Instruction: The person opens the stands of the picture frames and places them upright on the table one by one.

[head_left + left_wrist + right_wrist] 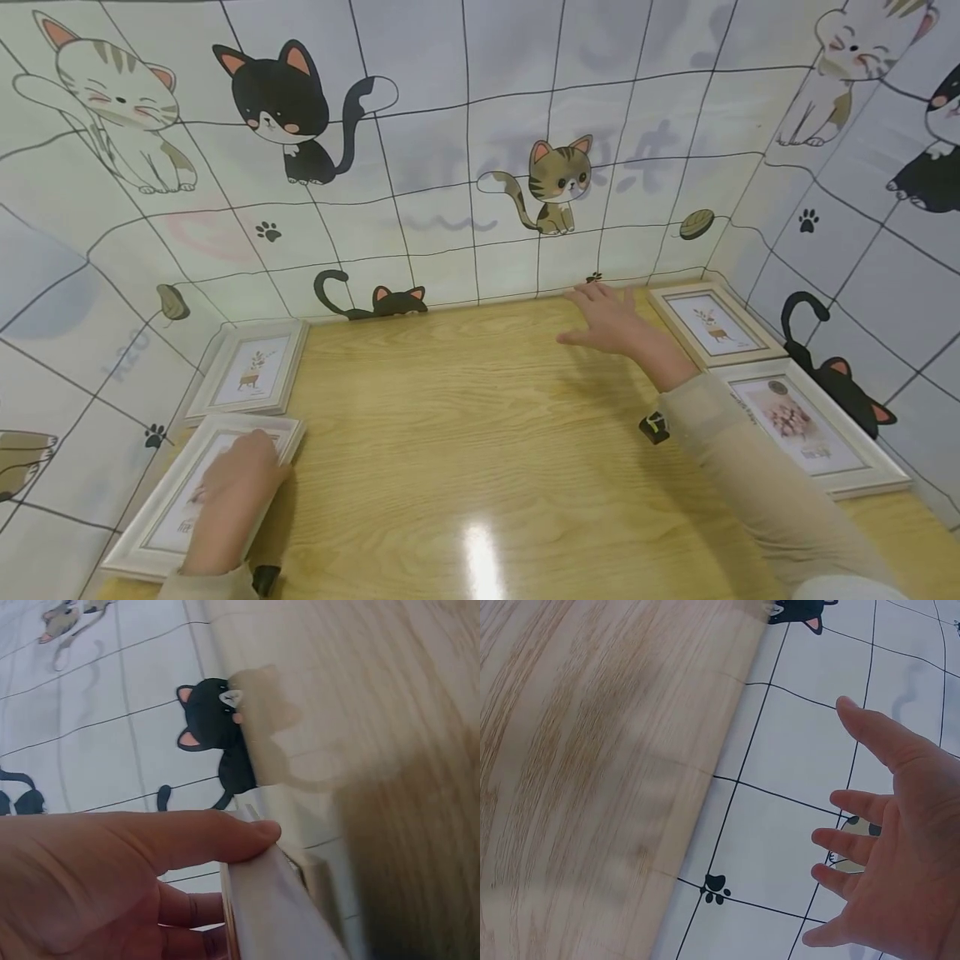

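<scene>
nearest me, at the lower right of the head view, my beige sleeve runs up and inward, with a white rounded shape cut off at the bottom edge. at the lower left, my left hand is curled over a white picture frame; the left wrist view has my thumb on one side of its edge and my fingers behind, pinching it. i can't tell whether it's raised off the wood-grain table, which shines at bottom centre. at the lower right lies a white-edged flower print.

farther up, on the left, a white-edged plant print lies just beyond the one i'm gripping. on the right, a pale wood-toned frame sits just beside the flower print. right of centre, my right hand is spread wide, holding nothing, near that wood-toned frame and the table's far edge. across the top, a white backdrop carries black grid lines and cartoon cats.
</scene>
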The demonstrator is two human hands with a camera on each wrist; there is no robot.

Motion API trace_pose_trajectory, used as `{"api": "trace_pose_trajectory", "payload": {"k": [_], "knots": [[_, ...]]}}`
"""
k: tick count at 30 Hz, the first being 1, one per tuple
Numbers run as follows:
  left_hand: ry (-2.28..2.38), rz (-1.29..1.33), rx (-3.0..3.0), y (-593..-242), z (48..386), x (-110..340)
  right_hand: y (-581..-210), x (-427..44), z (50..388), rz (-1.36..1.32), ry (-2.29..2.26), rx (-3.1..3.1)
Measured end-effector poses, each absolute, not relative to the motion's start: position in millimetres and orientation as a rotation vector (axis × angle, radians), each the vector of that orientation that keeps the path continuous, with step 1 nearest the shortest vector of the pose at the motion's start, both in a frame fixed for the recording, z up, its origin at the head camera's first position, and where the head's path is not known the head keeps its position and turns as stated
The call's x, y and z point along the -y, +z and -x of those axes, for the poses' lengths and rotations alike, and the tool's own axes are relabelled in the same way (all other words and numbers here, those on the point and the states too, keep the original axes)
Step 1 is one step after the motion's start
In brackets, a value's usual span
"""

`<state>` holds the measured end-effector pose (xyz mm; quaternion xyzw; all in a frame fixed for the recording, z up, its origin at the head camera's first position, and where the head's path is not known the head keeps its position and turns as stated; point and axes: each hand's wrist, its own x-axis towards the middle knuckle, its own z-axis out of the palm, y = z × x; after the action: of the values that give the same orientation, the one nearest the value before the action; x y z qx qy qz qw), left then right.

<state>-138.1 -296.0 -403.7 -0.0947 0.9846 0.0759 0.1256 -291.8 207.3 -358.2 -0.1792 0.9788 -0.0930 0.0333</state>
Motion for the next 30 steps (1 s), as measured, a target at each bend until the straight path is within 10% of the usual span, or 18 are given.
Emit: {"api": "trace_pose_trajectory", "payload": {"k": [30], "knots": [[1.434,-0.405,-3.029,-340,144,220,-367,-187,288,0.638,-0.374,-2.991]]}}
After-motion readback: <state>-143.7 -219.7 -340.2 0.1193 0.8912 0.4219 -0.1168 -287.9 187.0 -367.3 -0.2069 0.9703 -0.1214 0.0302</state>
